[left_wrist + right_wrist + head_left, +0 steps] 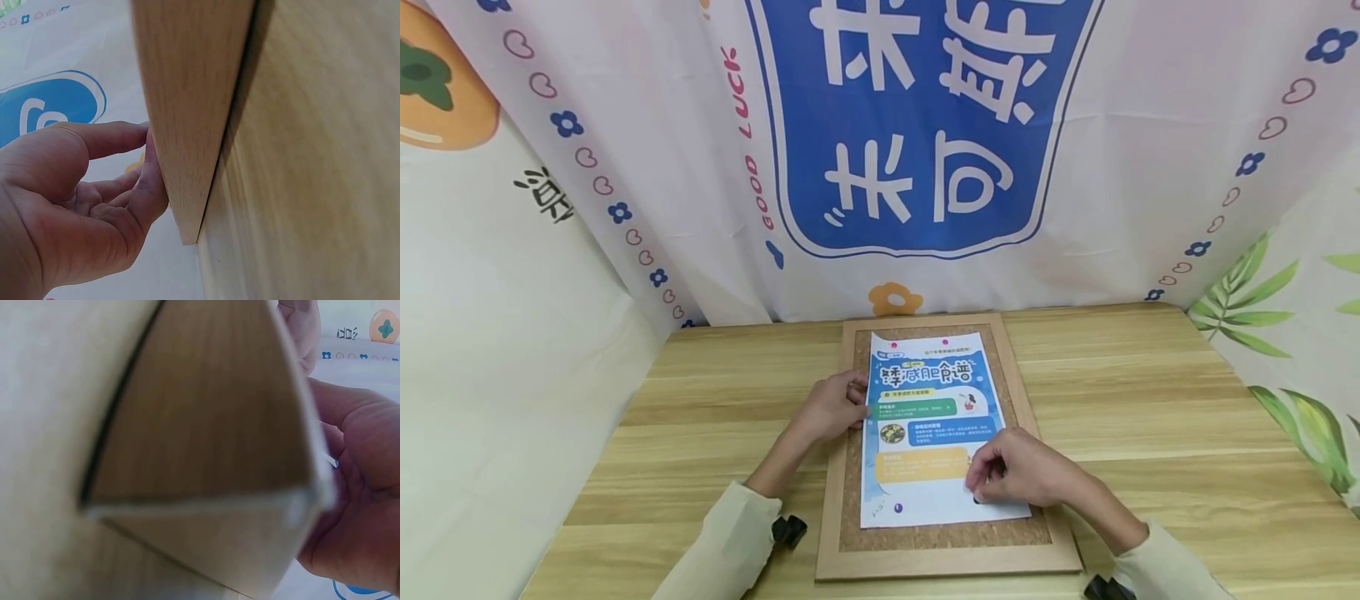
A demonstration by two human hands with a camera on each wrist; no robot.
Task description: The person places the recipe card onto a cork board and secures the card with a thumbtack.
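A printed paper poster [925, 493] in blue, green and yellow lies on a corkboard [940, 536] with a light wooden frame. Pink pushpins [893, 344] hold its top edge, and a purple pushpin [898, 507] sits near the lower left corner. My left hand [835, 406] rests at the poster's left edge, fingers loosely bent; the left wrist view shows this hand [94, 194] beside the board's frame [187, 112]. Over the lower right corner, my right hand [1022, 468] pinches a small dark pushpin [977, 500], mostly hidden by the fingers.
The board lies on a wood-grain table [1150, 400]. Behind it hangs a white printed curtain [1120, 208] with a blue emblem, reaching the table's back edge. Printed cloths also hang at the left and right sides.
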